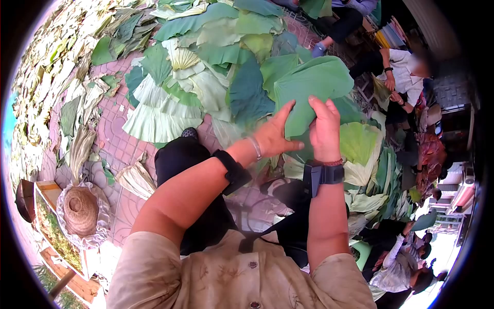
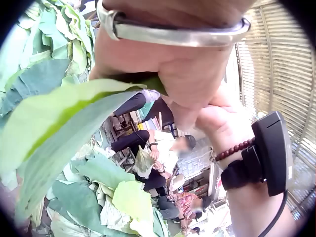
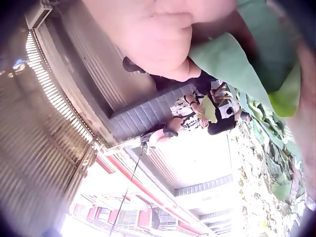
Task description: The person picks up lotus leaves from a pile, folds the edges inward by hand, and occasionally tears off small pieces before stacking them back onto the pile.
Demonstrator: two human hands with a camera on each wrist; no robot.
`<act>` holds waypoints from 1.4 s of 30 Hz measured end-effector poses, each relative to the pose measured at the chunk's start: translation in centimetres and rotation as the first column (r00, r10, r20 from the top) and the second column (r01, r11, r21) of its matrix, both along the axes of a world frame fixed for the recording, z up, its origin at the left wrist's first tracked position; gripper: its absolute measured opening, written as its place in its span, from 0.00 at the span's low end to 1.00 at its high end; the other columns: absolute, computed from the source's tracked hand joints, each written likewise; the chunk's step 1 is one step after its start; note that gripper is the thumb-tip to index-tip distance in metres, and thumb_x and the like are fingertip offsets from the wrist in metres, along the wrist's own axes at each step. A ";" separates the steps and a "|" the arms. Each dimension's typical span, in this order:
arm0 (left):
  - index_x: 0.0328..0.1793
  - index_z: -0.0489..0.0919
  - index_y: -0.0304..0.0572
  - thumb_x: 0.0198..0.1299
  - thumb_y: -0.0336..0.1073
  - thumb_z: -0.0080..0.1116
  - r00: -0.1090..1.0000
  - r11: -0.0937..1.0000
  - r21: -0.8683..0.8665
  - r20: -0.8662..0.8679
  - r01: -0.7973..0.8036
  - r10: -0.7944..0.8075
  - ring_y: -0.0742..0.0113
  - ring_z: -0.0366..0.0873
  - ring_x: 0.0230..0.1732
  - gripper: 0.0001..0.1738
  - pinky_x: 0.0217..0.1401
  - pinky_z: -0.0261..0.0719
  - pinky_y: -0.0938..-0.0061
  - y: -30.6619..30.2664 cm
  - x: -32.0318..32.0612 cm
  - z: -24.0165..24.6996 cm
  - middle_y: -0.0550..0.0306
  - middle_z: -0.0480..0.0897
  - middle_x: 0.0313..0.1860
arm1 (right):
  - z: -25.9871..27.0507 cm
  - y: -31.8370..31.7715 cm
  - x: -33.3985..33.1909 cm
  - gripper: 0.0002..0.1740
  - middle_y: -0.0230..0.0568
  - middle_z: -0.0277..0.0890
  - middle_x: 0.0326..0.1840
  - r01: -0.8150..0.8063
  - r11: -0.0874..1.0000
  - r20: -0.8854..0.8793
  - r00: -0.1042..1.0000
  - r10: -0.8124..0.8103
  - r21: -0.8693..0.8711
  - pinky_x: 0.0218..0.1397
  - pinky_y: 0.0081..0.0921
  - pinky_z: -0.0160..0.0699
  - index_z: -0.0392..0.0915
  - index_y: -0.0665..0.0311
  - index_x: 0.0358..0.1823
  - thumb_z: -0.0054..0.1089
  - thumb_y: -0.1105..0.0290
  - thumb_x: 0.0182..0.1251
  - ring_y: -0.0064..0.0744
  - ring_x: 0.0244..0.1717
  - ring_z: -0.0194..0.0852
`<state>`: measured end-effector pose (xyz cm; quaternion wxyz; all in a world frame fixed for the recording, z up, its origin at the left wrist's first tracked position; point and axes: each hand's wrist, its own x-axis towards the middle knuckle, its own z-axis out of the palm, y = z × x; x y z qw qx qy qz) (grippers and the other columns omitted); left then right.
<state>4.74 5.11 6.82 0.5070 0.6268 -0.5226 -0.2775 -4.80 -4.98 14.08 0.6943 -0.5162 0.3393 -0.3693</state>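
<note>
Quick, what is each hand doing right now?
Left hand: fingers pinch the green leaf.
Right hand: fingers curl round the same leaf's edge.

The lower part of the folded green leaf (image 1: pixel 314 87) is lying hidden behind the left hand (image 1: pixel 272 136) and the right hand (image 1: pixel 324 129), so whatever is touching it underneath is not showing. In the left wrist view the left hand is running off the top edge, and the leaf is smearing out of focus leftward. In the right wrist view the right hand's grip is showing only as a blur, cut by the top edge.
</note>
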 end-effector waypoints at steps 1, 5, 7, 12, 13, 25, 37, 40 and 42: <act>0.71 0.58 0.33 0.59 0.45 0.59 0.996 0.998 0.065 -0.086 -0.026 0.032 0.54 0.78 0.55 0.39 0.57 0.74 0.63 -0.1 0.5 0.6 0.44 0.77 0.57 | 0.3 0.5 0.7 0.13 0.38 0.77 0.48 -0.061 0.998 0.010 0.998 0.061 0.000 0.50 0.27 0.75 0.75 0.68 0.48 0.58 0.73 0.63 0.27 0.47 0.75; 0.60 0.72 0.32 0.63 0.40 0.55 0.799 0.994 0.041 -0.592 -0.103 0.107 0.58 0.81 0.46 0.23 0.51 0.78 0.65 -0.3 5.0 1.3 0.49 0.82 0.49 | 0.4 0.0 0.4 0.15 0.35 0.73 0.52 -0.090 0.992 -0.037 0.996 0.087 -0.091 0.52 0.33 0.73 0.74 0.64 0.52 0.56 0.65 0.68 0.32 0.53 0.72; 0.54 0.77 0.33 0.64 0.39 0.54 0.428 0.991 0.132 -0.894 -0.035 0.134 0.61 0.81 0.45 0.18 0.50 0.78 0.66 0.6 6.5 3.3 0.52 0.83 0.47 | -0.6 -1.4 -2.1 0.17 0.39 0.72 0.54 0.035 0.982 -0.149 0.987 -0.063 -0.185 0.55 0.39 0.71 0.72 0.62 0.54 0.56 0.62 0.68 0.38 0.53 0.73; 0.56 0.76 0.34 0.63 0.39 0.55 0.071 0.989 -0.130 -0.988 0.067 -0.135 0.60 0.81 0.46 0.20 0.53 0.78 0.65 1.8 8.4 3.1 0.52 0.82 0.49 | -5.0 -1.3 -8.7 0.28 0.41 0.68 0.62 0.151 0.980 -0.292 0.950 -0.108 0.131 0.62 0.46 0.61 0.66 0.59 0.63 0.57 0.53 0.67 0.43 0.61 0.66; 0.56 0.76 0.33 0.63 0.40 0.55 0.047 0.984 -0.152 -0.987 0.087 -0.157 0.60 0.81 0.46 0.20 0.54 0.78 0.65 1.9 8.5 3.1 0.52 0.82 0.49 | -5.5 -0.8 -9.3 0.30 0.41 0.68 0.63 0.146 0.964 -0.276 0.958 -0.082 0.221 0.64 0.47 0.59 0.64 0.58 0.64 0.57 0.51 0.66 0.44 0.63 0.65; 0.58 0.75 0.37 0.65 0.43 0.54 0.080 0.992 -0.112 -0.990 0.060 -0.116 0.58 0.80 0.49 0.21 0.57 0.76 0.64 1.9 8.0 2.1 0.53 0.81 0.51 | -8.0 4.2 -9.2 0.27 0.42 0.68 0.64 -0.203 0.850 0.385 0.923 0.000 0.487 0.67 0.46 0.61 0.63 0.62 0.66 0.52 0.58 0.70 0.42 0.64 0.66; 0.63 0.69 0.40 0.67 0.52 0.50 0.151 0.998 -0.011 -0.989 -0.068 -0.001 0.60 0.75 0.56 0.28 0.62 0.72 0.65 1.1 6.9 1.6 0.55 0.77 0.57 | -2.6 1.0 -13.3 0.20 0.42 0.75 0.55 0.275 0.940 0.182 0.932 -0.312 0.203 0.62 0.42 0.70 0.71 0.67 0.57 0.59 0.70 0.65 0.40 0.55 0.73; 0.63 0.70 0.41 0.66 0.51 0.51 0.120 0.998 0.037 -0.992 -0.045 0.042 0.58 0.76 0.56 0.27 0.62 0.73 0.63 1.2 8.0 1.0 0.54 0.77 0.58 | -0.8 0.5 -15.4 0.20 0.42 0.75 0.54 0.490 0.870 0.186 0.852 -0.490 0.046 0.60 0.40 0.73 0.71 0.67 0.56 0.60 0.71 0.63 0.39 0.54 0.74; 0.63 0.70 0.40 0.66 0.50 0.52 0.214 0.987 0.075 -0.971 -0.139 0.103 0.57 0.76 0.57 0.27 0.63 0.72 0.63 1.8 7.5 2.4 0.52 0.77 0.58 | 0.5 0.6 -16.6 0.19 0.41 0.76 0.53 0.517 0.856 0.165 0.845 -0.509 -0.007 0.58 0.39 0.75 0.71 0.67 0.56 0.60 0.72 0.63 0.38 0.52 0.75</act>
